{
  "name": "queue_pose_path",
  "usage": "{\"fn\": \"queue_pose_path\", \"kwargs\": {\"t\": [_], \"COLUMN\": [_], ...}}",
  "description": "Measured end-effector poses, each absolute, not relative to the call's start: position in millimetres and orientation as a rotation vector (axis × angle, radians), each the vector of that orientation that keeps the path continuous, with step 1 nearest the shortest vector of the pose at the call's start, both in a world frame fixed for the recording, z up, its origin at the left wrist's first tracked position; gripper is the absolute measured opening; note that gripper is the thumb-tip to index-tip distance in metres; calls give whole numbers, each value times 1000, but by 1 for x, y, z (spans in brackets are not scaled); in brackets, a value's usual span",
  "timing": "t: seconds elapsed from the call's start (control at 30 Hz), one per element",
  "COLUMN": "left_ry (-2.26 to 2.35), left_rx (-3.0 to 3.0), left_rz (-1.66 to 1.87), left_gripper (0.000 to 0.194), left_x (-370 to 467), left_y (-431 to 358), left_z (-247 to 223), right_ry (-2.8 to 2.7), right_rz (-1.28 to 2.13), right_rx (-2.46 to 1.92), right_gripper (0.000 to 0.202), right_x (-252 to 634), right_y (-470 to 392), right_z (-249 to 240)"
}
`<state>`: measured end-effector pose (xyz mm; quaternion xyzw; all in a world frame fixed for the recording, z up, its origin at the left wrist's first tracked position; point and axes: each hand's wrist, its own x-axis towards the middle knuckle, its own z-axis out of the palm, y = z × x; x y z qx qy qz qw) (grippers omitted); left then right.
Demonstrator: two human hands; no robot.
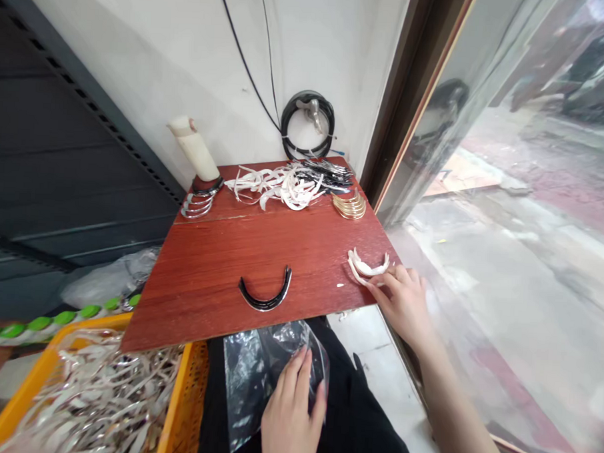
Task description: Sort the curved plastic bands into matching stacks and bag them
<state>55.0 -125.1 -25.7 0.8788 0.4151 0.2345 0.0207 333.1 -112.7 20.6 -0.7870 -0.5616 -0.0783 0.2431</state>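
Observation:
My left hand [294, 406] lies on a clear plastic bag [245, 391] in my lap, fingers stretched out and the thumb apart. At the right edge of the red-brown board [200, 262], my right hand [403, 304] has its thumb and fingertips closed on the end of a white curved strip [358, 277]. Another whitish curved piece [373, 268] lies against it. A black curved piece with a shiny rim [264, 304] rests near the board's front edge, between the hands and touched by neither.
White curved strips [288, 186], dark strips [329, 174] and gold curved pieces [350, 205] lie along the back. Silver curved pieces [197, 207] sit by an off-white tube [195, 148]. A yellow crate [192, 395] of strips stands left; a glass pane [480, 261] is right.

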Motion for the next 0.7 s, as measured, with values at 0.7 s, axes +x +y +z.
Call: {"fn": "queue_pose_path", "kwargs": {"t": [0.7], "left_ry": [1275], "left_rx": [2759], "left_rz": [730], "left_gripper": [36], "left_x": [54], "left_y": [-123], "left_z": [-26], "right_ry": [-1387], "right_rz": [-233], "right_rx": [-2174], "right_gripper": [23], "right_x": [342], "right_y": [-88], "right_z": [22]}}
